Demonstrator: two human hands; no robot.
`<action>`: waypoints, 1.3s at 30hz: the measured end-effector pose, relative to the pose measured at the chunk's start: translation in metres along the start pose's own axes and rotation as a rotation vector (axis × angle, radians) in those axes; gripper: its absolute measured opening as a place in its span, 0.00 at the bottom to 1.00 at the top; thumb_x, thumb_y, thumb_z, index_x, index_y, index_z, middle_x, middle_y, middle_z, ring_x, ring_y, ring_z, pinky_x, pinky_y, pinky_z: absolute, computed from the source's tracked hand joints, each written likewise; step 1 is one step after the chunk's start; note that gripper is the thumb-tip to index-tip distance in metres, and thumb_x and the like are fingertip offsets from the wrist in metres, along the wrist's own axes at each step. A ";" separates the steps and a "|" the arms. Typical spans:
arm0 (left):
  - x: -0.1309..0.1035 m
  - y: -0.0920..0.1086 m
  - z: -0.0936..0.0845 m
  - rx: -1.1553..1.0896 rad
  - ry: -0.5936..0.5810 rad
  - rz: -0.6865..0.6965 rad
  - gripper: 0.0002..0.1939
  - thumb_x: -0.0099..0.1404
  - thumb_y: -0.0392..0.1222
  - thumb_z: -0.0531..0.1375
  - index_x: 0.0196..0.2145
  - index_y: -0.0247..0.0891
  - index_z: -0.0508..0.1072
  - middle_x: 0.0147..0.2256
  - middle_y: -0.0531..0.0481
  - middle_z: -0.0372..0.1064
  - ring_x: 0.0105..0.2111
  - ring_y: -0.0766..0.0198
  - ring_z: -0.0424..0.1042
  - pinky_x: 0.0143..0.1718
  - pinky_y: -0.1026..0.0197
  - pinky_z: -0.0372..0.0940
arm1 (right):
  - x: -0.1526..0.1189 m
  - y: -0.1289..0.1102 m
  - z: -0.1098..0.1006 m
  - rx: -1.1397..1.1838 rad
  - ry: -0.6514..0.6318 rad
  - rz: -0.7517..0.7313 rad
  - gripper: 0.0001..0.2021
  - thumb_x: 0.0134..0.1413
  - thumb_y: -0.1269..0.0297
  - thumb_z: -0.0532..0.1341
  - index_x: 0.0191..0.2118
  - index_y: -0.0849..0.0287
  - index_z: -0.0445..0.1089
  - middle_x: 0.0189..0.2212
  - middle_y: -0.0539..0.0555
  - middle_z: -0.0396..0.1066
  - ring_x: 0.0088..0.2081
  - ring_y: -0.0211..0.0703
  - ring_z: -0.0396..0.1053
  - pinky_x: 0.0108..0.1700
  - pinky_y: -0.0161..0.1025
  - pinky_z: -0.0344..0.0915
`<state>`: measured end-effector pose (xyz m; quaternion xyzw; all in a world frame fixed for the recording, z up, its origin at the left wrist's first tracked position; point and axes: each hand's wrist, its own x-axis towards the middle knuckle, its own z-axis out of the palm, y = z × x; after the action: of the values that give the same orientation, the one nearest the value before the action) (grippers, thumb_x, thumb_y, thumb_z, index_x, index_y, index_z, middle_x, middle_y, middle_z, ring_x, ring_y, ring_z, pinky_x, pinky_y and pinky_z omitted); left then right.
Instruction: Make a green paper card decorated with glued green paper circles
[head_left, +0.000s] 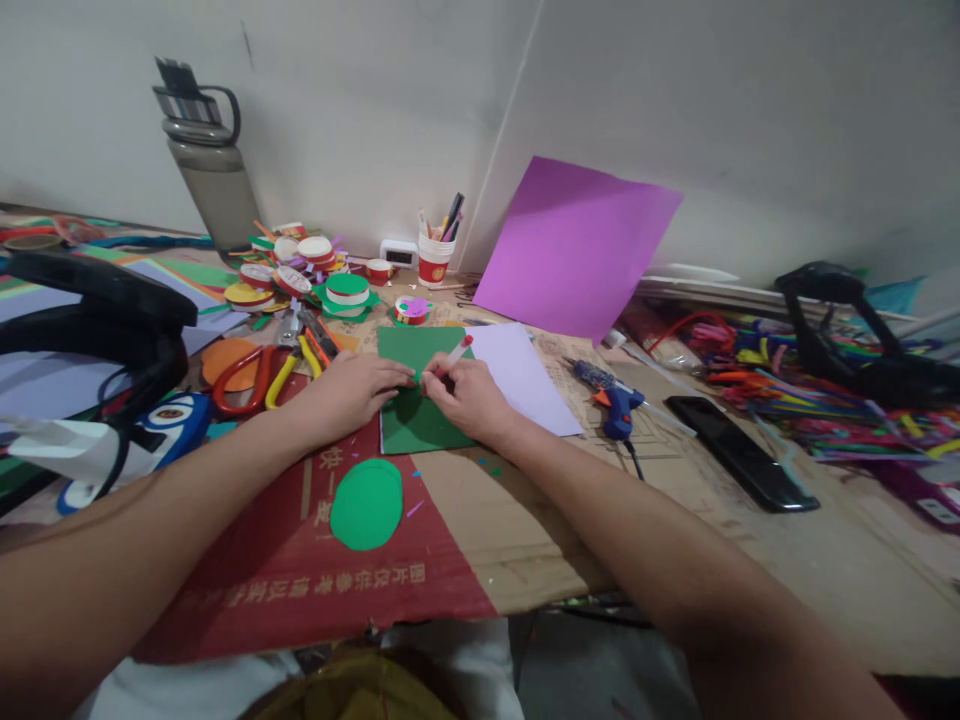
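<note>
My right hand (466, 398) is closed around a white pen with a red end (460, 349), its lower end hidden by the fingers over a dark green sheet (424, 432). My left hand (365, 392) lies with its fingers stretched out on the left part of that sheet, fingertips close to the right hand. A pale lilac sheet (517, 375) shows from beneath the green one on the right. Nearer to me, overlapping bright green paper circles (366, 505) lie on the red printed cardboard (315, 560), with small paper scraps around them.
Red-handled scissors (238, 385) and yellow-handled pliers (300, 365) lie left of my left hand. To the right are a blue glue gun (616, 405) and a black phone (739, 455). Behind stand a paper cup of pens (435, 255), a water bottle (214, 175) and a purple sheet (581, 245).
</note>
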<state>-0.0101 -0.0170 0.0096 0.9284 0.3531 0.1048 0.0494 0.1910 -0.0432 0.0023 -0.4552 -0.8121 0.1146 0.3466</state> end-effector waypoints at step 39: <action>0.003 -0.011 -0.007 -0.083 0.002 0.121 0.23 0.57 0.25 0.50 0.44 0.38 0.78 0.43 0.45 0.76 0.45 0.59 0.72 0.48 0.58 0.65 | -0.003 -0.023 0.000 0.189 -0.020 0.039 0.12 0.61 0.60 0.55 0.31 0.59 0.69 0.32 0.53 0.74 0.31 0.37 0.70 0.34 0.32 0.62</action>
<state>-0.0165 -0.0069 0.0147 0.9451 0.2916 0.1231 0.0812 0.1765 -0.0583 0.0122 -0.4349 -0.7921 0.2021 0.3777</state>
